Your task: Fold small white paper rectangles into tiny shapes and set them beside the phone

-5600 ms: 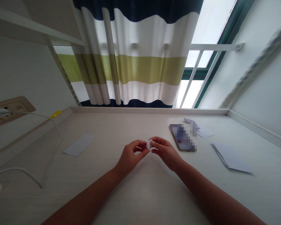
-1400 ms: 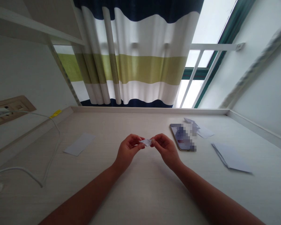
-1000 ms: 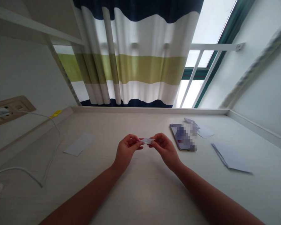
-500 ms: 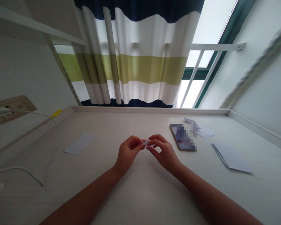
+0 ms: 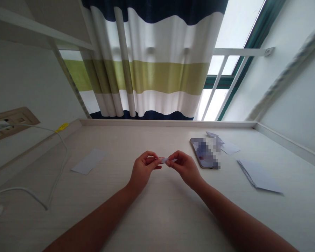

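On a pale wood-grain desk [image 5: 157, 217], 12 o'clock toward the window [image 5: 215, 106]. At 9 o'clock, white cable [image 5: 60, 164], then flat paper slip [image 5: 88, 161]. Left hand [image 5: 143, 167] nearly closed, thumb and fingers pinching one end of small folded paper strip [image 5: 167, 160]; strip up off the desk, between both hands. Right hand [image 5: 185, 167] nearly closed, pinching the other end. At 2 o'clock, phone [image 5: 203, 153], screen blurred, paper scraps [image 5: 219, 144] just beyond. At 3 o'clock, folded paper sheet [image 5: 258, 176].

Center of frame: paper strip [image 5: 168, 160], white, matt. Below it: desktop [image 5: 157, 220], smooth pale wood-grain laminate. Upper frame: curtain [image 5: 152, 75], matt cloth.
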Motion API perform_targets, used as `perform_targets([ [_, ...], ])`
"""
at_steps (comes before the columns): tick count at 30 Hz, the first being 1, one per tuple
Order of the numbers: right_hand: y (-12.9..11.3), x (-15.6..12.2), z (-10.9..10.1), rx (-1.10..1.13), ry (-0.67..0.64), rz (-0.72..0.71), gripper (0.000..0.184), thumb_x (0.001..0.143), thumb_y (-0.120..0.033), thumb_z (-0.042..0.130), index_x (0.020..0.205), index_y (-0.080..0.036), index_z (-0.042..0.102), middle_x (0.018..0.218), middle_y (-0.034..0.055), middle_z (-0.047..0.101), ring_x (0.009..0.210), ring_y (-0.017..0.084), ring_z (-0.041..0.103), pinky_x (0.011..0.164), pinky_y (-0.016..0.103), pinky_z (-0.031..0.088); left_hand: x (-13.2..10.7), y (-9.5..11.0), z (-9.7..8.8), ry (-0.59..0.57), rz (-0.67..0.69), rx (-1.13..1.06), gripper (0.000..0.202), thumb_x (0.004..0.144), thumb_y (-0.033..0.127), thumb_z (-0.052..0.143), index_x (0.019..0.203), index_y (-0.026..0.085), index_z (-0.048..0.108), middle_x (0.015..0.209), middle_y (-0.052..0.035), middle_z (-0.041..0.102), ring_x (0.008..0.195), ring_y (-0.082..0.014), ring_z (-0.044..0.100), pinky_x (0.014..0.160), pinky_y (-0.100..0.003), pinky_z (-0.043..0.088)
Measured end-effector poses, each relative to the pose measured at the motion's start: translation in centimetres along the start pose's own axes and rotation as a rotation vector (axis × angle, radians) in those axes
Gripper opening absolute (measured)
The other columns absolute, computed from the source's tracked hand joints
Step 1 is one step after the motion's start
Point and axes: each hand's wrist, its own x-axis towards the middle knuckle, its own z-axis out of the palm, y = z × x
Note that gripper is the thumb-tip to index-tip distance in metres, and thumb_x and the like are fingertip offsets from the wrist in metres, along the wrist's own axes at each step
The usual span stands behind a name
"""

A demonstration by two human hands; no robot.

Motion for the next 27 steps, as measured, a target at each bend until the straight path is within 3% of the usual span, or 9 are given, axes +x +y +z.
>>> perform_targets([
  [7, -0.13, 0.11, -0.05, 0.117, 0.012, 0.016, 0.027, 0.058, -0.031, 0.072, 0.07, -0.019, 0.052, 0.065, -0.0027, 0.056, 0.058, 0.011, 0.054, 0.055, 0.025, 0.044, 0.04, -0.14, -0.11, -0.011, -0.007, -0.03, 0.02, 0.063, 0.022, 0.069, 0.07, 0.016, 0.052, 0.067, -0.0009, 0.071, 0.068, -0.0158, 0.066, 0.069, -0.03, 0.052],
  [13, -0.35, 0.02, -0.15, 0.109, 0.001, 0.022, 0.028, 0.058, -0.03, 0.072, 0.073, -0.018, 0.052, 0.07, -0.0021, 0.057, 0.058, 0.01, 0.055, 0.055, 0.025, 0.044, 0.1, -0.52, -0.35, -0.089, -0.041, 0.021, 0.03, 0.061, 0.022, 0.071, 0.086, 0.015, 0.056, 0.062, 0.0003, 0.067, 0.064, -0.0145, 0.064, 0.071, -0.031, 0.051],
  [19, -0.08, 0.23, -0.07, 0.175, -0.009, 0.077, 0.029, 0.055, -0.026, 0.074, 0.075, -0.018, 0.055, 0.073, -0.0019, 0.059, 0.058, 0.01, 0.056, 0.057, 0.025, 0.045, 0.16, -0.48, -0.31, -0.044, -0.033, 0.046, 0.023, 0.06, 0.023, 0.071, 0.077, 0.013, 0.062, 0.068, -0.0025, 0.069, 0.067, -0.0156, 0.063, 0.071, -0.03, 0.051],
  [27, -0.08, 0.29, -0.14, 0.153, 0.028, 0.124, 0.029, 0.054, -0.027, 0.074, 0.074, -0.017, 0.056, 0.055, -0.0035, 0.058, 0.054, 0.012, 0.056, 0.055, 0.026, 0.044, -0.01, -0.3, -0.06, 0.014, -0.056, 0.033, 0.023, 0.057, 0.021, 0.072, 0.076, 0.012, 0.063, 0.066, -0.0034, 0.069, 0.064, -0.0157, 0.064, 0.071, -0.031, 0.051],
])
